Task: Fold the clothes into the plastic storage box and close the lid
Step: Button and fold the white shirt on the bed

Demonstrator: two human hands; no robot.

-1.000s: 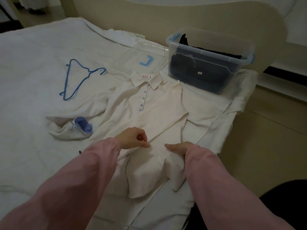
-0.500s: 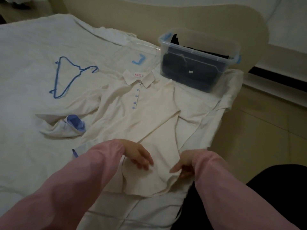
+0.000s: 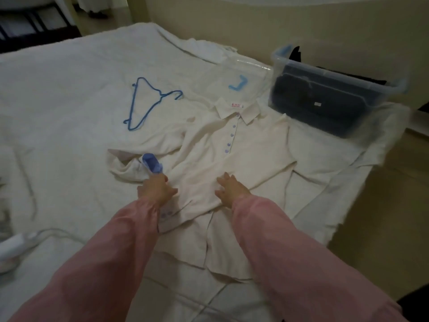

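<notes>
On the bed, over a rumpled white sheet, a cream shirt lies face up with its collar pointing away from the person and a row of small blue buttons running down the placket. Both hands are down on the lower part of the shirt, side by side but apart. The left hand lies flat at the shirt's left edge, its fingers loose and straight, reaching up to the blue cuff of a bunched sleeve, gripping nothing. The right hand presses on the middle of the cloth with its fingers spread and released. Pink sleeves cover both arms.

Off to the right, near the bed's edge, stands the clear plastic storage box, open at the top, with dark clothes already folded inside. Its clear lid lies flat on the bed just left of the box, beyond the collar, a blue latch showing on it. A blue wire hanger lies on the sheet, left of the shirt.
</notes>
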